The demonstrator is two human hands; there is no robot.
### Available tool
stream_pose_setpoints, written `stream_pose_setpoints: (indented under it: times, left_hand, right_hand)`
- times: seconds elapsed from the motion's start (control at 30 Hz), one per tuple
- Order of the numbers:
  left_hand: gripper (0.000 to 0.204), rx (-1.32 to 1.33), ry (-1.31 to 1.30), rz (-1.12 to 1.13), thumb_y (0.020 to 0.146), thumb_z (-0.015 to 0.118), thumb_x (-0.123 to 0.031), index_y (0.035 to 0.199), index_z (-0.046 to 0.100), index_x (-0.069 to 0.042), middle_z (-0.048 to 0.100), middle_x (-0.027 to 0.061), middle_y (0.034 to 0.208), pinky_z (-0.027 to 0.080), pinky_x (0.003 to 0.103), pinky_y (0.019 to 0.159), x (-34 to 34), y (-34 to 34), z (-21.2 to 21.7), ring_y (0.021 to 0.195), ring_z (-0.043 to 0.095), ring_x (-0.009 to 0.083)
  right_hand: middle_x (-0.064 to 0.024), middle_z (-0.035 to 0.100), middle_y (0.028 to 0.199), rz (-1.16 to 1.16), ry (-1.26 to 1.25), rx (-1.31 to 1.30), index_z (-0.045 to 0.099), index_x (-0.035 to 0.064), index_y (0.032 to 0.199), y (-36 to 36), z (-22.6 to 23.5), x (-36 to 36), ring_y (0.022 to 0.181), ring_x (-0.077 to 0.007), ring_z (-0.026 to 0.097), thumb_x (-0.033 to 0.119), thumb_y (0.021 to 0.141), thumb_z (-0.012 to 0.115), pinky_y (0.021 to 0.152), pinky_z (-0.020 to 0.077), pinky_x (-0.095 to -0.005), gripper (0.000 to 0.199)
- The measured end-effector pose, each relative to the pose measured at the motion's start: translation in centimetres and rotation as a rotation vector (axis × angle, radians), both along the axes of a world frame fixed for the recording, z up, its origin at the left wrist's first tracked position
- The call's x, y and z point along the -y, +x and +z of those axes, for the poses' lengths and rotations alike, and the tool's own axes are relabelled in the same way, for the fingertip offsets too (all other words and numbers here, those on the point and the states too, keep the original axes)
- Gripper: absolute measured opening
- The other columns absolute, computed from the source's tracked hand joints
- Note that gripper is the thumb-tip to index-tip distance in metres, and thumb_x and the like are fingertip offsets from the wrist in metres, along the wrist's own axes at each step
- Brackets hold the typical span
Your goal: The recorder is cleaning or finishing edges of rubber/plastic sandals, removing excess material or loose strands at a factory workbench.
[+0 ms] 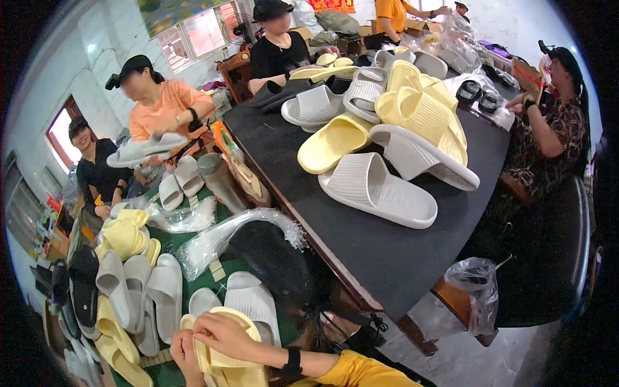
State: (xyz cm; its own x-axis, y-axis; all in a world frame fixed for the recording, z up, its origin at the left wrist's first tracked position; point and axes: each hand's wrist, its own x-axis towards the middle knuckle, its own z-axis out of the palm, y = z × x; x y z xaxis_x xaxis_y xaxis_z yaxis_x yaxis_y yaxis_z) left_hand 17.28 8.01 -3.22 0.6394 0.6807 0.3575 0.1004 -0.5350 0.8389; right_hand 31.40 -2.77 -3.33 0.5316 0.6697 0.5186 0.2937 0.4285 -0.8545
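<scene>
At the lower edge, a pair of yellow slide sandals (240, 317) is between my hands. My left hand (185, 358) is closed at the left edge of the yellow slides, its fingertips partly hidden. Over their top reaches my right hand (225, 338), fingers curled and pinched close to the left hand; anything in that pinch is too small to make out. A dark band (293, 360) is on my right wrist. Just beyond the hands, a grey ribbed slide (253, 303) lies on the green surface (219, 273).
More grey slides (165, 293) and yellow slides (116, 332) lie to the left, near clear plastic bags (222, 238). A black table (361, 255) bears a slide pile (412, 106). Co-workers sit around; one in orange (171, 103) holds grey slides. A black chair (548, 258) stands right.
</scene>
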Motion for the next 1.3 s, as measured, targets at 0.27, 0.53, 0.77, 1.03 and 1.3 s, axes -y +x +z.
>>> stream_pose_setpoints:
  times: [0.27,0.53,0.77,1.03,1.3]
  left_hand:
    - [0.026,-0.055,0.039,0.054,0.099,0.043,-0.014,0.086,0.057,0.004,0.057,0.0105,0.085,0.043,0.033,0.074,0.8,0.3,1.0,0.077,0.054,0.0187]
    - [0.02,-0.024,-0.242,-0.217,0.102,0.047,-0.011,0.103,0.061,0.003,0.063,0.0123,0.101,0.047,0.033,0.081,-0.3,-0.7,1.0,0.09,0.06,0.0228]
    - [0.023,-0.214,0.032,-0.086,0.104,0.044,-0.012,0.102,0.061,0.003,0.061,0.0118,0.098,0.044,0.034,0.078,1.4,-0.1,2.2,0.087,0.056,0.0223]
    - [0.022,-0.182,0.009,-0.027,0.102,0.047,-0.013,0.101,0.061,0.004,0.062,0.0129,0.099,0.045,0.035,0.081,2.5,0.9,1.6,0.088,0.057,0.0255]
    - [0.026,-0.167,0.044,0.015,0.099,0.049,-0.02,0.092,0.059,0.002,0.059,0.012,0.092,0.044,0.036,0.08,1.8,1.4,0.3,0.086,0.056,0.0245]
  right_hand:
    - [-0.0103,0.056,0.082,-0.007,0.042,-0.016,0.058,0.0034,0.091,0.1,-0.1,-0.3,0.076,-0.0283,0.057,0.017,0.09,0.065,0.068,0.0451,-0.0378,0.015]
    - [-0.0113,0.057,0.09,0.051,-0.006,0.064,0.059,0.0038,0.094,0.0,-0.7,-0.4,0.084,-0.0322,0.058,0.014,0.089,0.064,0.074,0.0466,-0.04,0.013]
    - [-0.0104,0.059,0.085,0.002,0.039,0.056,0.062,0.0058,0.085,1.7,2.0,2.0,0.08,-0.0307,0.059,0.018,0.087,0.065,0.072,0.0472,-0.0416,0.013]
    - [-0.0102,0.057,0.087,-0.002,0.017,0.233,0.062,0.006,0.089,3.2,2.1,2.5,0.083,-0.0301,0.057,0.017,0.087,0.065,0.074,0.046,-0.0408,0.012]
    - [-0.0131,0.058,0.102,0.178,-0.075,0.241,0.059,0.0038,0.105,2.4,-1.9,1.0,0.1,-0.0344,0.056,0.015,0.091,0.06,0.089,0.0457,-0.0447,0.018]
